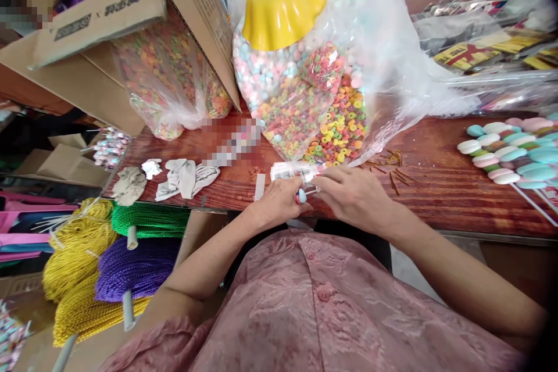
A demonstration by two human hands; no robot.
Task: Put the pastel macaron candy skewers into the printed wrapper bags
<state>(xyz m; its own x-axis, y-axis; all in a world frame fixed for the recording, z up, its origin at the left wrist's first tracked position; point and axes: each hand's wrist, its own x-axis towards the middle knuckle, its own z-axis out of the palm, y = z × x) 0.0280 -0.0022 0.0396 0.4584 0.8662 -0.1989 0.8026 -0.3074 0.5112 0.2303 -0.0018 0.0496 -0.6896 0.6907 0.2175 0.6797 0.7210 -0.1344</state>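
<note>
Just above the table's front edge, both my hands meet over a white stick with small blue and dark pink pieces. My left hand is closed around it, and the coloured end shows by the thumb. Pinched fingers of my right hand are at the white stick part from the other side. Part of the stick is hidden by the fingers. Right behind the hands lies a small stack of white printed packets. A large clear bag of colourful ring-shaped pieces stands just beyond them.
A yellow fluted bowl sits upside down on the bag. Left are an open cardboard box, crumpled gloves and rope bundles. Right are gold twist ties, pastel skewers and plastic-wrapped packages.
</note>
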